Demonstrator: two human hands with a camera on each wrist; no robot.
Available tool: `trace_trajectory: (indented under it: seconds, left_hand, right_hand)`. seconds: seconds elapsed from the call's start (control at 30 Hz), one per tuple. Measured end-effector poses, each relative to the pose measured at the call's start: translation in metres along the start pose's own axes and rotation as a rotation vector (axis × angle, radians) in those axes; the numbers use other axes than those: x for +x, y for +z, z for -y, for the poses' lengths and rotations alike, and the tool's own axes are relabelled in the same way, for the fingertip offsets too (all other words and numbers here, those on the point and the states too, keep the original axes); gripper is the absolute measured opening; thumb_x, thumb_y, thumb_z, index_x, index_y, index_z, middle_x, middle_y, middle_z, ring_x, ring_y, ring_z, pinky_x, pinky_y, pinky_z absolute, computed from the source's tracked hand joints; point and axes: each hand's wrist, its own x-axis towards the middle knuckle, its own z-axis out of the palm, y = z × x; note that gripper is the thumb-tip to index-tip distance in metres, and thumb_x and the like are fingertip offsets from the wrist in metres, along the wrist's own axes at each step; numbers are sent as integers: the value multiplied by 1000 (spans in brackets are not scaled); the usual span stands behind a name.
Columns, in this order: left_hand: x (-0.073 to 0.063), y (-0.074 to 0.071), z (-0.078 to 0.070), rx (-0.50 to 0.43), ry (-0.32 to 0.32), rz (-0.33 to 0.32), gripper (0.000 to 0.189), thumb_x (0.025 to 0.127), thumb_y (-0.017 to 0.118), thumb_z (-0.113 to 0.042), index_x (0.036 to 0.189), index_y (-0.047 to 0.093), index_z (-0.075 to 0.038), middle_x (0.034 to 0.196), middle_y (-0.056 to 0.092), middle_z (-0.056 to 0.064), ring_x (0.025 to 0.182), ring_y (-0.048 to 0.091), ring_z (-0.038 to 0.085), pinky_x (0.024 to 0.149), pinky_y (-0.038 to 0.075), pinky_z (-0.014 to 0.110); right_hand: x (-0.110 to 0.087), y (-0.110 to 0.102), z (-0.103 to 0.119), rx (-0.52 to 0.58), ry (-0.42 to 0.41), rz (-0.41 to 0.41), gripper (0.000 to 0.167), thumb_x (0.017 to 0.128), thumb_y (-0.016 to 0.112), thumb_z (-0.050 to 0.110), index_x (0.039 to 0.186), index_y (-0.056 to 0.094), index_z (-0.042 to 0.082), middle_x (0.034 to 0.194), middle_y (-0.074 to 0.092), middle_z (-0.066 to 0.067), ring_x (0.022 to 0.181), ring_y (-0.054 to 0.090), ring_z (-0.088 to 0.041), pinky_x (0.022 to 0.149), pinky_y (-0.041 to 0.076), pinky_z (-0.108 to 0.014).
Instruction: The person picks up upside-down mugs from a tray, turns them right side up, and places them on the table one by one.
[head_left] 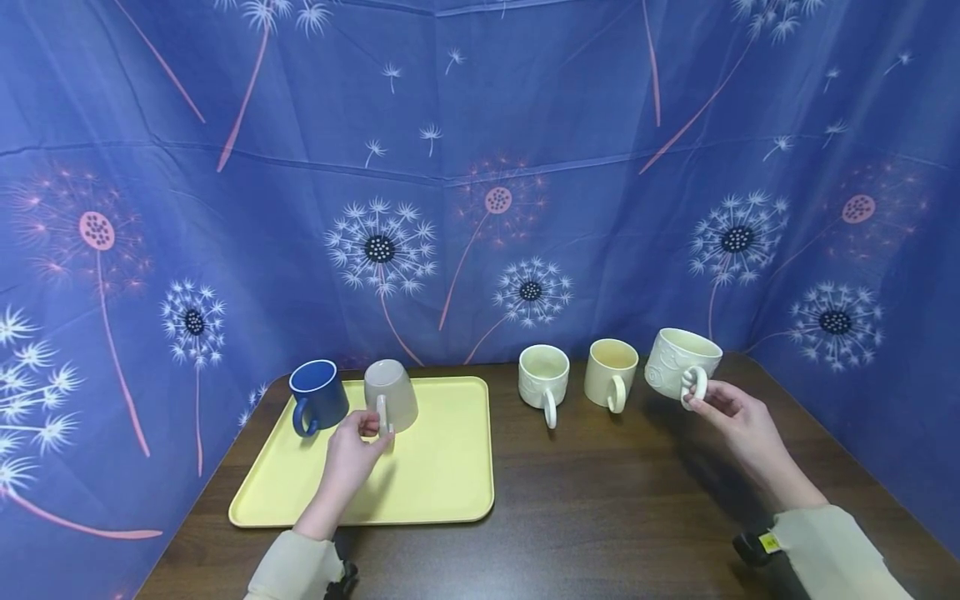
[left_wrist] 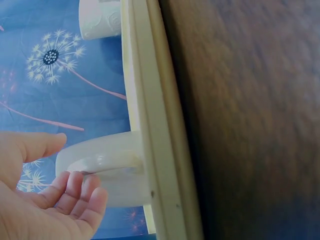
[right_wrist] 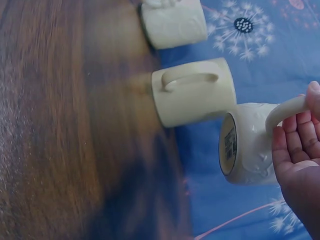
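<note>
In the head view a grey mug [head_left: 397, 392] stands upside down on the yellow tray [head_left: 450, 492]. My left hand [head_left: 352, 454] is at its handle. The left wrist view shows that hand's thumb [left_wrist: 47, 144] apart from the handle, with the loosely bent fingers right beside it. On the right, my right hand [head_left: 742, 421] grips the handle of a cream embossed mug [head_left: 671, 367], held tilted above the table. Its base with a label faces the right wrist camera, and the fingers [right_wrist: 300, 137] are curled at the handle.
A dark blue mug [head_left: 321, 396] stands upright at the tray's left. A pale embossed mug [head_left: 542, 379] and a plain cream mug [head_left: 606, 375] stand upright on the brown wooden table [head_left: 600, 517], right of the tray. A blue dandelion-patterned cloth [head_left: 465, 108] hangs behind.
</note>
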Motion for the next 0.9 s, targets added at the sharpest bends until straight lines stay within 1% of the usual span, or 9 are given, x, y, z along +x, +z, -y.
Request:
trace_trajectory:
  seconds: [0.07, 0.13, 0.27, 0.4, 0.43, 0.57, 0.67, 0.8, 0.9]
  left_hand:
    - [0, 0, 0, -2, -17, -3, 30, 76, 74, -8, 100, 62, 5, 90, 65, 15, 85, 62, 26, 70, 49, 28]
    - [1, 0, 0, -7, -30, -8, 29, 76, 73, -8, 99, 61, 5, 90, 64, 15, 85, 62, 27, 71, 48, 30]
    - [0, 1, -1, -24, -57, -21, 27, 77, 72, -7, 98, 61, 5, 90, 64, 16, 85, 61, 27, 73, 48, 33]
    - [1, 1, -1, -25, -73, -20, 25, 78, 70, -6, 97, 60, 6, 89, 64, 18, 82, 61, 28, 74, 49, 36]
    - [1, 2, -1, -24, -79, -17, 25, 78, 69, -6, 97, 59, 6, 89, 64, 19, 82, 62, 28, 74, 50, 37]
    - [2, 4, 3, -9, -111, 6, 27, 79, 69, -9, 98, 58, 5, 90, 64, 18, 82, 61, 26, 75, 49, 38]
    - [3, 5, 6, 6, -122, 29, 28, 79, 69, -11, 99, 57, 4, 89, 63, 16, 81, 60, 24, 74, 48, 35]
    - [3, 8, 8, 16, -120, 52, 27, 78, 68, -9, 98, 56, 4, 85, 63, 14, 78, 60, 22, 70, 47, 31]
    - [3, 9, 9, 25, -116, 61, 28, 77, 68, -9, 98, 56, 5, 85, 63, 13, 78, 60, 22, 70, 47, 32]
  right_hand:
    - [2, 0, -5, -37, 12, -4, 27, 88, 66, 10, 107, 60, -8, 87, 67, 17, 78, 59, 6, 69, 44, -9]
    - [4, 0, -9, -51, 22, -2, 28, 87, 67, 11, 106, 60, -8, 85, 67, 17, 76, 59, 6, 68, 43, -9]
    - [9, 1, -18, -65, 42, 4, 29, 87, 67, 13, 106, 60, -8, 83, 66, 18, 75, 57, 6, 66, 43, -10]
    - [13, 1, -26, -82, 54, 8, 30, 87, 68, 14, 106, 60, -8, 82, 65, 20, 74, 57, 7, 65, 43, -11]
    - [14, 1, -27, -86, 58, 9, 30, 87, 68, 14, 106, 60, -8, 82, 65, 19, 74, 56, 7, 65, 43, -11]
    - [18, 2, -32, -111, 72, 14, 32, 86, 69, 15, 106, 61, -8, 82, 68, 7, 75, 56, 8, 65, 44, -10]
    - [20, 2, -36, -130, 94, 16, 33, 86, 69, 17, 107, 62, -8, 82, 68, 3, 75, 56, 8, 66, 43, -9]
    - [22, 2, -41, -159, 112, 15, 34, 86, 70, 19, 107, 62, -7, 79, 65, 13, 74, 54, 9, 66, 41, -9]
    - [23, 1, -47, -197, 112, 15, 33, 85, 71, 18, 106, 63, -6, 78, 62, 20, 73, 52, 10, 66, 39, -10]
